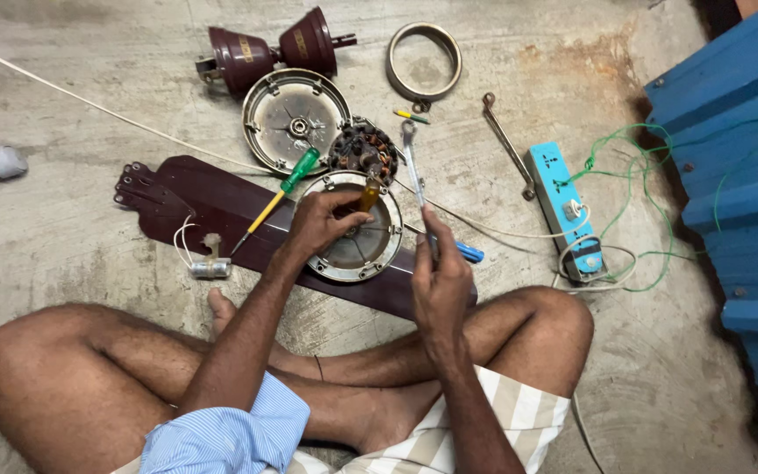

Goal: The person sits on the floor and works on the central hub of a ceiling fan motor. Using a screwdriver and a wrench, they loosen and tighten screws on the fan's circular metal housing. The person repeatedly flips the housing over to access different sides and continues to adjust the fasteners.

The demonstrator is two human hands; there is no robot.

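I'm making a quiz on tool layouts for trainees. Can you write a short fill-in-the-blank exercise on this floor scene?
1. The left hand rests on a round metal ____ lying on the dark fan blade.
2. The screwdriver lying on the blade has a ____ handle.
3. The power strip is light ____.

Missing words: housing; green; blue

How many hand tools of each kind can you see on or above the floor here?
Screwdrivers: 3 (green-handled, amber-handled in left hand, blue-handled)
Spanners: 2 (one held by right hand, one on floor)
Total: 5
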